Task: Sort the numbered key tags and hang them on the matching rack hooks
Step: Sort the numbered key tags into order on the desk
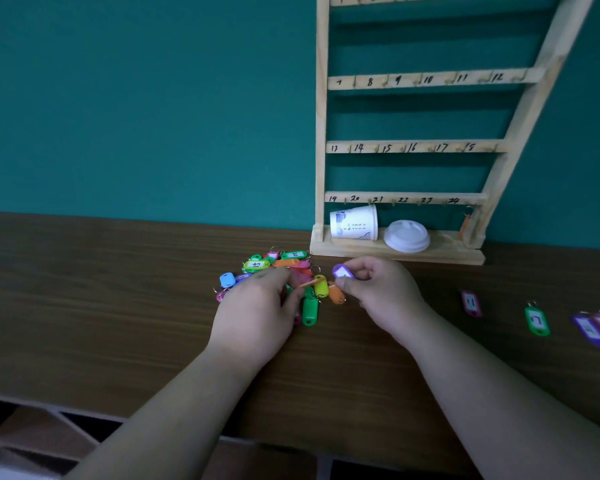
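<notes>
Tags (284, 264) heap on the table (118, 289); right fingers (344, 283) pinch a purple tag (342, 271); left fingers (274, 277) curl among them, hold unclear.

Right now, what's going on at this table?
A person is sorting key tags. Their right-hand grip pinches a purple plastic key tag; the left-hand grip rests on the pile of coloured plastic tags. Four tags lie apart to the right, and one orange tag hangs on the numbered wooden rack's bottom row.
</notes>
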